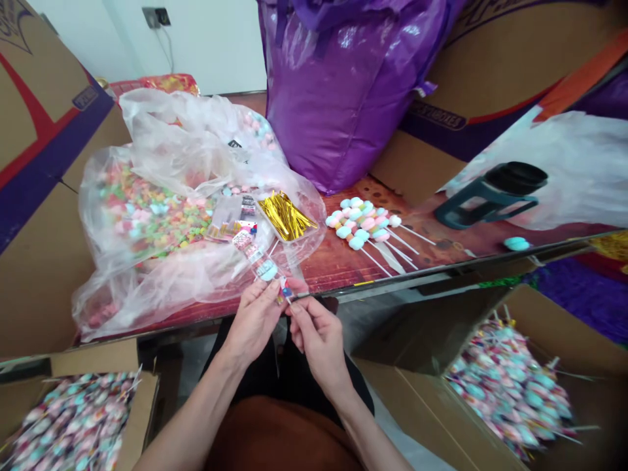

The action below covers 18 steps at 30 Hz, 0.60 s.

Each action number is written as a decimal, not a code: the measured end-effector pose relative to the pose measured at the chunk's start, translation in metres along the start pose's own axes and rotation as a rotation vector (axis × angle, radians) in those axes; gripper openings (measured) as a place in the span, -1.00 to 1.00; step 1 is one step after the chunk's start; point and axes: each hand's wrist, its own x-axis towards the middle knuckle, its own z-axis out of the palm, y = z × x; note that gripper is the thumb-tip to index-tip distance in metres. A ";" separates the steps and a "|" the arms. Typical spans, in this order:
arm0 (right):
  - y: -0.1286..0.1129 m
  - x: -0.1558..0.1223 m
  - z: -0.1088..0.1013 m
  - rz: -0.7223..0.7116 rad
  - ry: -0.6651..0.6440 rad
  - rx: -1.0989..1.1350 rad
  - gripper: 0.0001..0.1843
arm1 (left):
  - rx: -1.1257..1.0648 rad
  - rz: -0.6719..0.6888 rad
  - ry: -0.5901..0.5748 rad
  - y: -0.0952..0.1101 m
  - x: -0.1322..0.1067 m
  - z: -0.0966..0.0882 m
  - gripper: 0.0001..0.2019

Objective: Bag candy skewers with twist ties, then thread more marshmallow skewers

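Note:
My left hand [255, 315] is closed around the lower part of a marshmallow stick in a clear printed wrapper [266, 269], at the table's front edge. A pale blue marshmallow shows through the plastic. Close beside it, my right hand [316, 330] pinches the wrapper's bottom end, where the white stick comes out; the exact grip is partly hidden by the fingers. Beyond my hands stands a tray of gold twist ties [289, 216]. Printed wrappers [235, 229] lie left of that tray. To the right, unwrapped marshmallow sticks [360, 222] lie in a pile.
Clear bags of colourful sweets [157, 216] cover the table's left side. A purple bag [338, 98] stands behind. A dark teal mug [483, 196] and a blue marshmallow [517, 243] are at right. Boxes of wrapped sticks stand below, left [140, 418] and right [417, 412].

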 end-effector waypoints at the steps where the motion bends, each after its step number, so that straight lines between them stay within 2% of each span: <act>1: -0.004 0.003 0.001 -0.039 -0.021 -0.046 -0.68 | 0.011 0.021 0.012 0.003 -0.001 0.000 -0.80; 3: -0.012 0.011 0.006 -0.127 -0.062 -0.123 -0.79 | 0.064 0.095 0.043 0.008 -0.003 0.001 -0.82; 5: -0.020 0.017 0.013 -0.168 -0.065 -0.109 -0.82 | 0.130 0.163 0.050 0.013 -0.006 0.000 -0.82; 8: -0.030 0.025 0.026 -0.076 -0.112 0.106 -0.64 | 0.156 0.138 -0.044 0.023 -0.012 -0.005 -0.77; 10: -0.037 0.030 0.029 0.023 -0.271 0.186 -0.55 | 0.120 0.095 -0.135 0.031 -0.014 -0.010 -0.72; 11: -0.042 0.033 0.027 0.056 -0.385 0.155 -0.54 | 0.099 0.091 -0.158 0.035 -0.015 -0.012 -0.71; 13: -0.052 0.044 0.018 0.035 -0.563 -0.045 -0.60 | 0.065 0.138 -0.127 0.040 -0.014 -0.015 -0.74; 14: -0.057 0.053 0.012 -0.025 -0.582 -0.189 -0.64 | 0.056 0.174 -0.083 0.041 -0.013 -0.016 -0.77; 15: -0.062 0.063 0.005 -0.108 -0.526 -0.348 -0.69 | 0.054 0.201 -0.036 0.041 -0.011 -0.016 -0.79; 16: -0.066 0.076 -0.001 -0.198 -0.388 -0.514 -0.73 | 0.060 0.214 0.000 0.039 -0.010 -0.016 -0.80; 18: -0.071 0.104 -0.014 -0.320 0.002 -0.844 -0.81 | 0.082 0.201 0.025 0.035 -0.007 -0.017 -0.79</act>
